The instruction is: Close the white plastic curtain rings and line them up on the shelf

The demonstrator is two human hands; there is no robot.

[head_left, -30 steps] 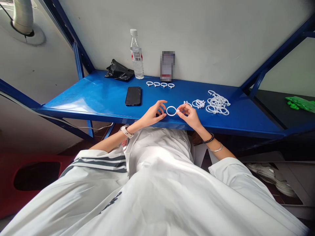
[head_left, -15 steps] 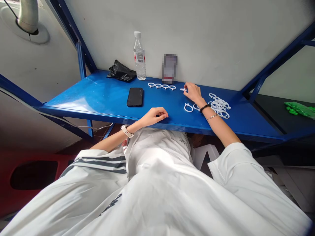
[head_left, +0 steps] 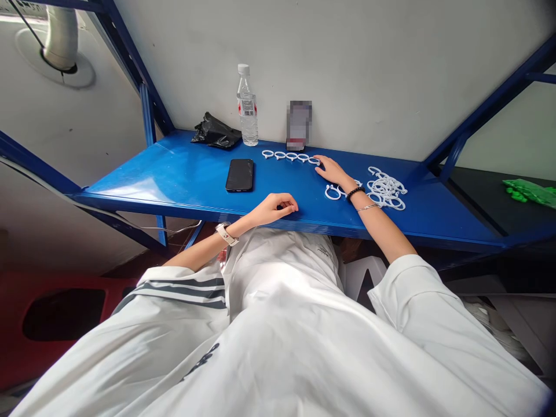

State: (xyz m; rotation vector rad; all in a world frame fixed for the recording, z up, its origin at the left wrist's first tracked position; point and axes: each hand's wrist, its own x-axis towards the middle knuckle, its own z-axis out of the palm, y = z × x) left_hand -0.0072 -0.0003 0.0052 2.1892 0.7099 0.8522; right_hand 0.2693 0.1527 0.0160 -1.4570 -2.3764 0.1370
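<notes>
A row of several white plastic rings [head_left: 291, 156], each with a small tab, lies along the back of the blue table. My right hand [head_left: 332, 171] is at the row's right end, its fingertips touching the last ring [head_left: 313, 161], thumb and fingers apart. Beside my right wrist lie loose rings [head_left: 333, 193], partly hidden by the hand. A tangled pile of the same rings [head_left: 386, 188] is to the right of that wrist. My left hand [head_left: 274, 209] rests at the table's front edge, fingers loosely curled in towards the thumb, nothing in them.
A black phone [head_left: 240, 175] lies left of centre on the blue table [head_left: 174, 174]. Behind it stand a water bottle [head_left: 247, 116] and a crumpled black bag [head_left: 216, 132]. A blurred-out upright device [head_left: 299, 124] leans on the wall. A green bag [head_left: 527, 192] lies far right.
My right hand has moved left with a ring, which now lies at the row's right end. Its fingers have loosened. My left hand has stayed in place.
</notes>
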